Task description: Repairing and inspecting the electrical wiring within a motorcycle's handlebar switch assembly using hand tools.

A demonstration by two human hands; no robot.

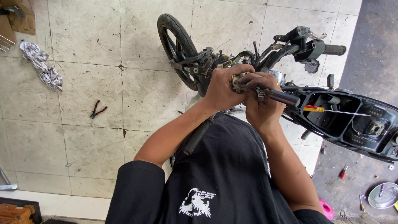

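Note:
A stripped motorcycle (352, 124) stands in front of me, its front wheel (176, 41) over the tiled floor. My left hand (222, 91) grips a small beige and metal part (238, 78) above the handlebar wiring. My right hand (265, 105) is closed around a screwdriver with a dark handle (284, 98), whose tip points at that part. The two hands touch each other. A second screwdriver with a red and yellow handle (313, 108) lies across the open black under-seat tray.
Red-handled pliers (98, 109) lie on the tiles to the left, with a crumpled silvery cloth (41, 64) beyond them. A handlebar grip (334, 49) sticks out at upper right. On the dark ground at right are a small red tool (343, 171) and a round mirror (383, 195).

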